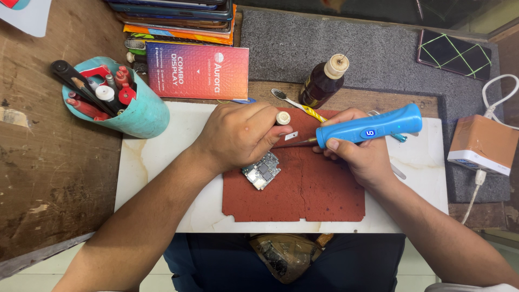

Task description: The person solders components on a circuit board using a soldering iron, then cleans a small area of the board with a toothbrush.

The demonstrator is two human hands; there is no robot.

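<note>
Step in hand, as judged: fine work on a small part with a powered hand tool. The left hand is closed around a small cream-capped object, fingertips pinching something near a tiny white chip. The right hand grips a blue pen-style tool, its metal tip pointing at those fingertips. A small circuit board lies untouched on the red mat, near its left edge, just below the left hand. The next move calls for a steady tip placement. The mat rests on a white marble slab over a worn wooden worktop; a teal tool cup stands at the slab's far left corner, a brown bottle beyond the mat.
</note>
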